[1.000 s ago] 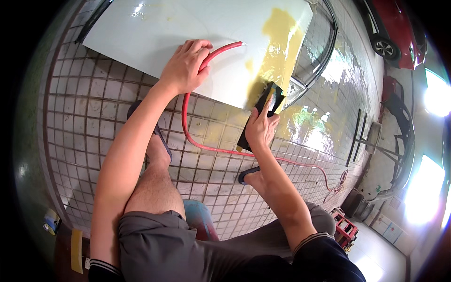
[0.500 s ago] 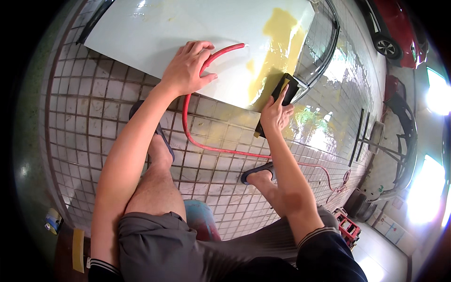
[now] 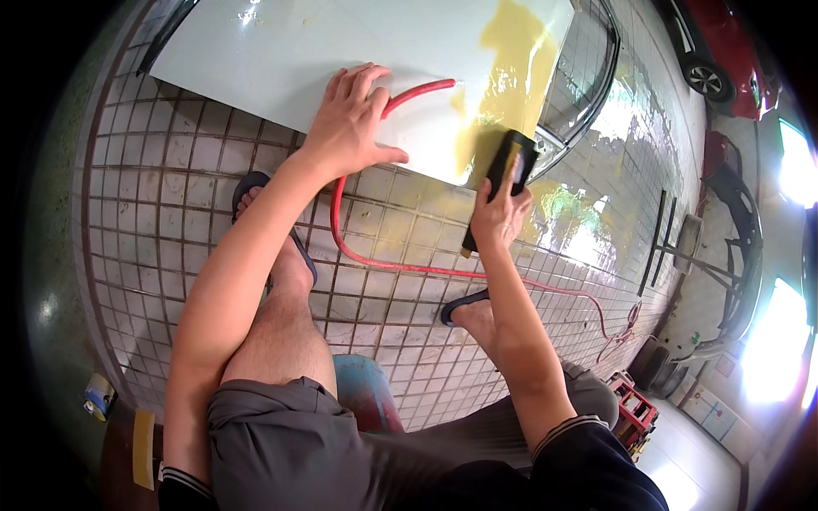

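Note:
A white car door panel (image 3: 273,68) lies ahead of me, with a wet yellow-brown patch (image 3: 515,51) on its right part. My left hand (image 3: 348,119) rests at the panel's near edge, fingers curled and thumb apart, with a red hose (image 3: 423,92) held under it. The hose's free end points right over the panel; its stretch under the palm is hidden. My right hand (image 3: 503,217) grips a long black sanding block (image 3: 520,152) with a yellowish strip along it. The block lies across the panel's near right corner, at the lower end of the patch.
The hose runs over the wet tiled floor (image 3: 383,311) to the right. A blue stool (image 3: 362,379) stands beneath me. The door's black window frame (image 3: 601,94) extends right of the panel. Beyond are a red car (image 3: 724,60), a bumper (image 3: 745,247) and a red crate (image 3: 635,409).
The sanding block has turned slightly in my right hand, its strip now facing up more. My left hand has shifted a little right with the hose, now covering more of its bend.

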The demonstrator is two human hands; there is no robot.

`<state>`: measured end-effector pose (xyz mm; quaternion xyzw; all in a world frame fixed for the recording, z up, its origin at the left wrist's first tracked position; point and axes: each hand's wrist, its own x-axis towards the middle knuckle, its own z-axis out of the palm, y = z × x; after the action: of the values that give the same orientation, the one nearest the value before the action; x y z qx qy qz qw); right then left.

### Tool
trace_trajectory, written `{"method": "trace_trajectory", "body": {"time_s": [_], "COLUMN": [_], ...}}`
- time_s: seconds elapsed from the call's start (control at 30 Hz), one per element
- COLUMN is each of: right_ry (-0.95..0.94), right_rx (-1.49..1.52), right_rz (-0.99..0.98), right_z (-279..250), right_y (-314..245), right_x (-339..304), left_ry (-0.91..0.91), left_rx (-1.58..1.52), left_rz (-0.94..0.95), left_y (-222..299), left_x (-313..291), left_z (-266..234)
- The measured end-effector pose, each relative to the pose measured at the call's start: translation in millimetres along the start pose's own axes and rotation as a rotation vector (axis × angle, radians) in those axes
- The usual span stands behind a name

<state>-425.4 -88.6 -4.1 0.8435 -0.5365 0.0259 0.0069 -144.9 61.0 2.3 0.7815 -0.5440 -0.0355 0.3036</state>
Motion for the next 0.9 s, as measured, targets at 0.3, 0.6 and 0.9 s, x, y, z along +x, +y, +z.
{"method": "trace_trajectory", "body": {"time_s": [0.3,0.6,0.9], "right_ry": [-0.254,0.073,0.119], "right_rx": [0.128,0.656,0.952], "right_rz": [0.102,0.325,0.388], "right_z": [-29,28,39], "right_y": [26,92,106], "right_x": [26,-5,-15], "left_ry": [-0.130,-0.207,-0.197], "left_rx": [0.122,0.170,0.207], "left_rz": [-0.141,-0.145,-0.014], "left_y": [55,103,133], "left_x": [15,40,55], "left_z": [31,57,94]}}
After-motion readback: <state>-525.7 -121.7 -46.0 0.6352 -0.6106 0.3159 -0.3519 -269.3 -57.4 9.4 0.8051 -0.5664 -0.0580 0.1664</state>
